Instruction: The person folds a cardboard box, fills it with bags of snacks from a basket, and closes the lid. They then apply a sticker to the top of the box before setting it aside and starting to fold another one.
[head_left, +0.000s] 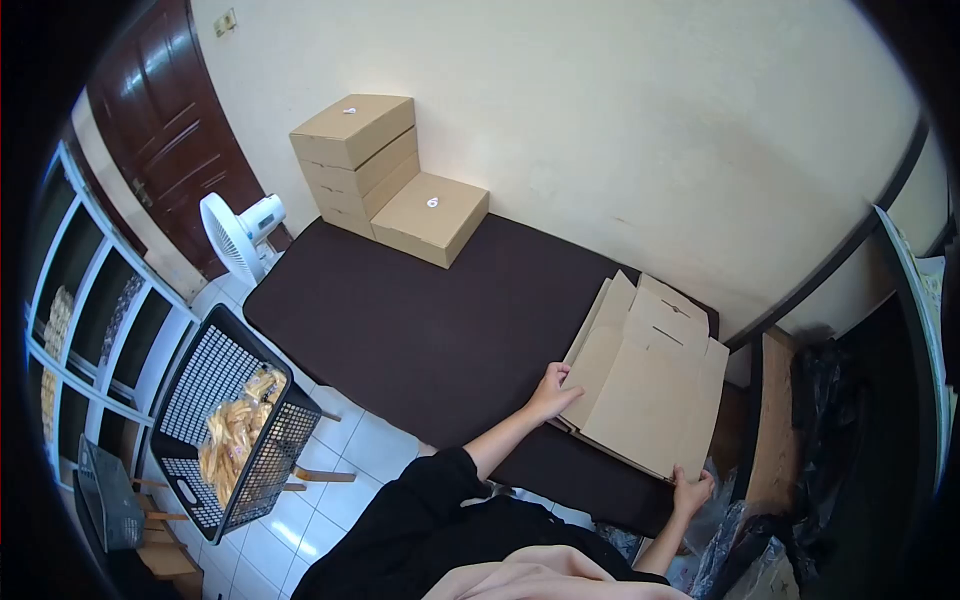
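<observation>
Flat, unfolded cardboard boxes (pixel 650 390) lie stacked on the right end of a dark brown covered surface (pixel 430 320). My left hand (pixel 553 393) grips the left edge of this cardboard, thumb on top and fingers curled at the side. At the near right corner, my right hand (pixel 692 489) holds the cardboard's edge with its thumb over the top. Some flaps at the far end stand slightly raised, with slots cut in them.
Several closed cardboard boxes (pixel 355 135) are stacked against the wall, with a single box (pixel 432 215) beside them. A white fan (pixel 240 235) stands near the door. At the left, a black basket (pixel 275 440) contains bagged yellowish items. Dark plastic bags (pixel 820 400) hang at the right.
</observation>
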